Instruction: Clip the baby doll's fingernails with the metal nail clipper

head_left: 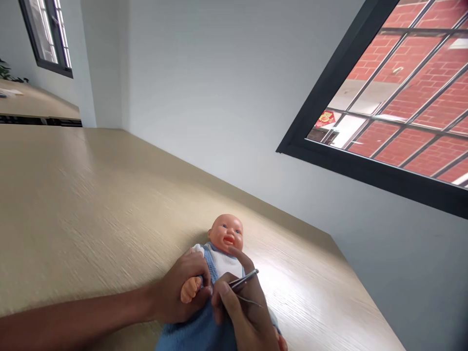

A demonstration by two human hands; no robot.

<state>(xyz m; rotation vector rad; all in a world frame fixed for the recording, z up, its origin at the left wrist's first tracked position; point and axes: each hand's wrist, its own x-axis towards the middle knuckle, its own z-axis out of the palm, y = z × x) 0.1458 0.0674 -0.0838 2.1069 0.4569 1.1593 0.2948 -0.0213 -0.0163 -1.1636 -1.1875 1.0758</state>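
Right hand (pixel 243 312) nearest, pinching thin metal tweezers (pixel 244 280), forefinger out toward doll's chin. Left hand (pixel 183 292) closed round doll's arm, pinning it. Doll (pixel 226 243) lies face-up on desk (pixel 91 204), in blue knit. Judgement: keep left grip firm, tips low and slow near the sleeve; wall (pixel 219 97) and window (pixel 395 97) beyond

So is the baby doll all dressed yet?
Partly. The doll already wears a white top and blue knit outfit. The left hand holds its arm; the right hand works a thin metal tool at its chest. Its lower half is out of view.
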